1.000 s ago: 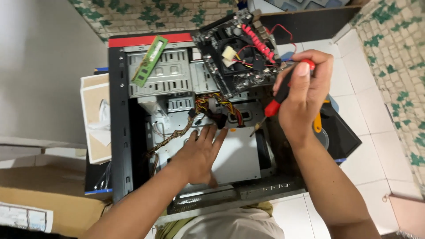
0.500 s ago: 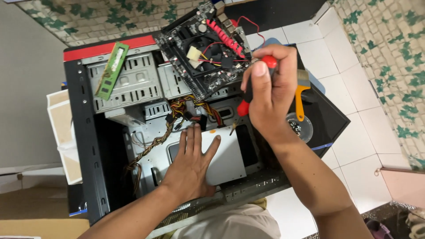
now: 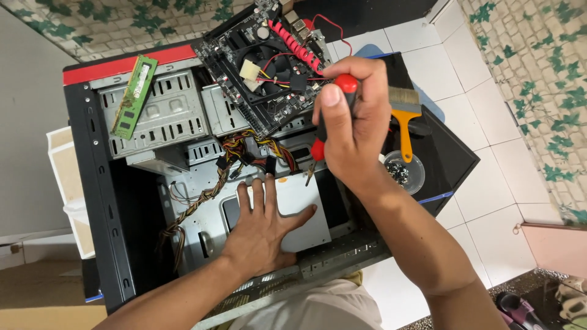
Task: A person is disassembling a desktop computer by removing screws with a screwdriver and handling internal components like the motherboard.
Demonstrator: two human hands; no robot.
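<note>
Head view: the open computer case [image 3: 98, 201] fills the left and middle of the frame. The left hand [image 3: 263, 229] lies flat at lower centre, fingers spread, palm pressing on the grey power supply [image 3: 306, 214] inside the case. The right hand [image 3: 354, 128], right of centre, is clamped around a red-and-black screwdriver [image 3: 318, 146], its tip pointing down beside the power supply. A motherboard [image 3: 263, 61] rests tilted at upper centre; a green memory stick [image 3: 133, 96] lies upper left. An orange-handled brush [image 3: 405, 122] and a small dish of screws [image 3: 403, 172] sit right of the hand.
</note>
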